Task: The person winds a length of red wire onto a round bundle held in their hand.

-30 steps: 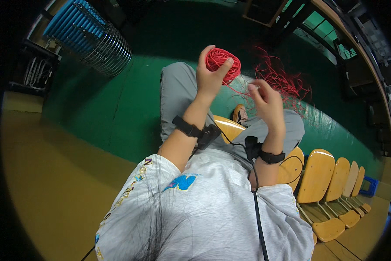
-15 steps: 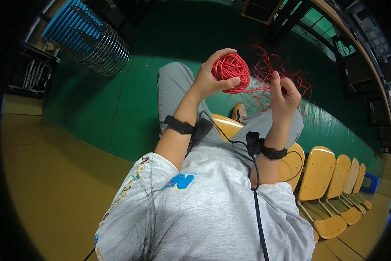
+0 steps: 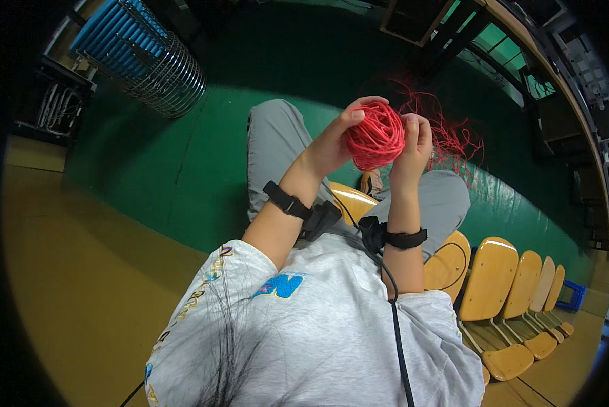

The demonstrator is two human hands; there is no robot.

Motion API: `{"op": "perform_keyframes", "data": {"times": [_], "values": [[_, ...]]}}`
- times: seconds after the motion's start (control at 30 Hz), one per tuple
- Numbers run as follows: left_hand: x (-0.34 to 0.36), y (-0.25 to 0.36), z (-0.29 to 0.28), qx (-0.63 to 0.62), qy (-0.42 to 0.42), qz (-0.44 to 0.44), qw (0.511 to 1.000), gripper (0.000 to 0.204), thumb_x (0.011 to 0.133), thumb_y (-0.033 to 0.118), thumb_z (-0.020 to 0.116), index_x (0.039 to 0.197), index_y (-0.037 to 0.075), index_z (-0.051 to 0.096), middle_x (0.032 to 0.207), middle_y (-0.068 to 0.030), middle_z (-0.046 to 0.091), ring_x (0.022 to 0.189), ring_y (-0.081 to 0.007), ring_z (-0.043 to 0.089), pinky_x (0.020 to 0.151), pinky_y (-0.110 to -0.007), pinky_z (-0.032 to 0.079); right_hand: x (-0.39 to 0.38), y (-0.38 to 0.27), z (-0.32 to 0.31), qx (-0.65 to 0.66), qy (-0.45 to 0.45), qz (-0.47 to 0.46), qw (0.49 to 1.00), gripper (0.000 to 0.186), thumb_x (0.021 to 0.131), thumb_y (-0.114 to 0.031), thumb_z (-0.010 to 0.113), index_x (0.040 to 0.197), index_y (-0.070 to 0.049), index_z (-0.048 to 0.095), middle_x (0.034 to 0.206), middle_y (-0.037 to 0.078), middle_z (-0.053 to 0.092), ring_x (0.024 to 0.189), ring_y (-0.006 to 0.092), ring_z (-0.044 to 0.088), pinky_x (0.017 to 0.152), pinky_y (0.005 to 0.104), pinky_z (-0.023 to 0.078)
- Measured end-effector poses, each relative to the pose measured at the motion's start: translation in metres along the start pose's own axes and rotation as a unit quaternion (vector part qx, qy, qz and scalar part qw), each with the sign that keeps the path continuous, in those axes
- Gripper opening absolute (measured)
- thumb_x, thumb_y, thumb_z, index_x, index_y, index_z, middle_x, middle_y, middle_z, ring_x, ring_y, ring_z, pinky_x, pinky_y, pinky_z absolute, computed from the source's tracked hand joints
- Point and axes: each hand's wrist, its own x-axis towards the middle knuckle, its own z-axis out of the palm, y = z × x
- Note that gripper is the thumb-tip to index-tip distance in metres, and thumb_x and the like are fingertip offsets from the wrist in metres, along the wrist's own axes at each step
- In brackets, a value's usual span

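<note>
Grips a ball of red cord with the left hand curled round its left side. Has the right hand at the ball's right edge, thumb and fingers narrowed together; cannot tell about any strand between them. Has a loose red tangle on the green floor, beyond the ball's right side.

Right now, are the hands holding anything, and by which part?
The left hand holds the red ball by its left side. The right hand is at the ball's right; whether it grips too is unclear.
</note>
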Motion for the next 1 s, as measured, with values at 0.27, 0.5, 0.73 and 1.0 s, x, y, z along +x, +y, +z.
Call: {"op": "perform_keyframes", "data": {"times": [0.27,0.5,0.73,1.0], "values": [[0.002,0.001,-0.003,-0.055,-0.017,0.007,0.998,0.051,0.085,0.040,0.047,0.122,0.004,0.047,0.112,-0.0096,0.056,0.103,-0.0172,0.056,0.088,-0.030,0.047,-0.011,-0.012,0.011,0.169,-0.110,0.198,0.959,0.038,0.095,-0.036,0.034,0.113,-0.006,0.047,0.107,0.007,0.053,0.100,0.0142,0.054,0.085,0.0285,0.046],[0.016,-0.014,-0.016,0.174,0.105,0.087,0.975,0.049,0.091,0.042,0.038,0.126,0.009,0.045,0.119,-0.0071,0.049,0.110,-0.0170,0.048,0.096,-0.029,0.037,-0.004,-0.019,-0.005,0.235,-0.178,0.388,0.873,0.060,0.091,-0.057,0.027,0.110,-0.008,0.055,0.097,0.009,0.064,0.077,0.0175,0.064,0.055,0.0298,0.053],[0.010,-0.011,-0.014,0.496,0.179,0.179,0.830,0.036,0.089,0.034,0.053,0.109,0.004,0.056,0.114,-0.0130,0.049,0.095,-0.0235,0.055,0.080,-0.030,0.046,-0.005,-0.010,-0.004,0.180,-0.035,0.384,0.905,0.057,0.089,-0.059,0.029,0.102,-0.011,0.058,0.090,0.004,0.064,0.076,0.0152,0.062,0.058,0.0278,0.050],[0.011,-0.033,0.016,0.502,0.076,0.170,0.845,0.094,0.058,0.054,0.078,0.130,0.011,0.036,0.126,-0.0157,0.040,0.114,-0.0260,0.045,0.095,-0.037,0.041,-0.002,0.010,-0.005,0.187,0.043,0.170,0.967,0.058,0.095,-0.051,0.021,0.101,-0.003,0.052,0.092,0.008,0.061,0.087,0.0205,0.060,0.083,0.0323,0.047]]}}
